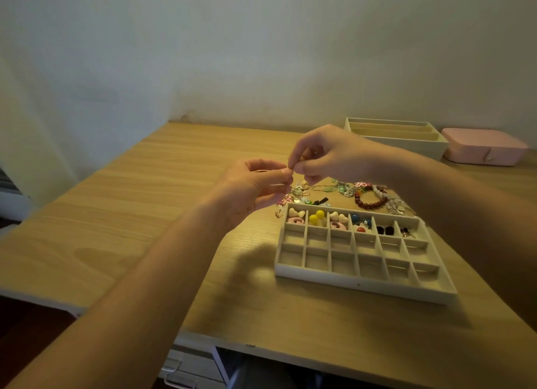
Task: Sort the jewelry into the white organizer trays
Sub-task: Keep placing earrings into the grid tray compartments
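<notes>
A white grid tray (360, 284) lies on the wooden table; its far row holds heart, ring and ball earrings, and the nearer rows look bare. Behind it sits a loose jewelry pile (345, 189) with a dark red bead bracelet (370, 204). Above the pile's left end, my left hand (255, 185) and my right hand (325, 156) meet fingertip to fingertip. Together they pinch a tiny metal jewelry piece (292, 171), too small to identify, with a thin chain hanging down toward the pile.
A second white tray (406, 144) with long slots stands at the back right, next to a closed pink box (485, 150). The table's left and front edges drop off, with drawers (189, 368) below the front edge. A wall rises behind.
</notes>
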`<state>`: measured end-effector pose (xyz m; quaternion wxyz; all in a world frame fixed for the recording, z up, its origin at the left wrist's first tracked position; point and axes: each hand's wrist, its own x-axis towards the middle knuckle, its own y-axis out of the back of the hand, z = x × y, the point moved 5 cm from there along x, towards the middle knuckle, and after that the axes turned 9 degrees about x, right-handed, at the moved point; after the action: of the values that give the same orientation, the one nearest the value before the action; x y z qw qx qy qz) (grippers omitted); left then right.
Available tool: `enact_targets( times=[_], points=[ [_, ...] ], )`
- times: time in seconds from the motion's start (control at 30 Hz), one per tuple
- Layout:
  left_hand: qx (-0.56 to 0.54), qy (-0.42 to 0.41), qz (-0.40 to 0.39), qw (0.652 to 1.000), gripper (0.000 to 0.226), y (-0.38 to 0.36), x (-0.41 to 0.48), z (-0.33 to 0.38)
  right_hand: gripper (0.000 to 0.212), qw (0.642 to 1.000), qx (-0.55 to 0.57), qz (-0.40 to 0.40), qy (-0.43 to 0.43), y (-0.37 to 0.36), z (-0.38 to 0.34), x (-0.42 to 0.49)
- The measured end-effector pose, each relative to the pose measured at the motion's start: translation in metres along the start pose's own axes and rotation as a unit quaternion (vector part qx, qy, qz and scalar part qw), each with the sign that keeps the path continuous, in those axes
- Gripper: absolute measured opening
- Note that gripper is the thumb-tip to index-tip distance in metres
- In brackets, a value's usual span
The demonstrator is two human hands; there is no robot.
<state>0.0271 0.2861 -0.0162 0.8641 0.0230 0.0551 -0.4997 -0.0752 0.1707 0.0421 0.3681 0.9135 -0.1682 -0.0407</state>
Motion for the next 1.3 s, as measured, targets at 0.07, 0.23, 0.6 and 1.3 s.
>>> enact_targets(
  times=[0.07,0.23,0.6,1.3],
  points=[
    [0.06,0.008,0.003,0.998,0.016,0.002,-0.001,-0.007,0.01,0.999,0.003,-0.038,-0.033,-0.005,0.007,-0.004],
    [0.155,0.05,0.012,0.987,0.006,0.006,0.0,-0.034,0.01,0.991,0.0,-0.111,-0.075,-0.026,0.024,-0.012],
    [0.165,0.069,-0.004,0.984,0.003,0.004,0.004,-0.052,0.011,0.989,0.02,-0.136,-0.06,-0.058,0.04,-0.018],
    [0.157,0.068,-0.033,0.985,0.006,-0.005,0.005,-0.055,0.021,0.99,-0.134,-0.029,0.035,-0.07,0.038,-0.03]
  ],
)
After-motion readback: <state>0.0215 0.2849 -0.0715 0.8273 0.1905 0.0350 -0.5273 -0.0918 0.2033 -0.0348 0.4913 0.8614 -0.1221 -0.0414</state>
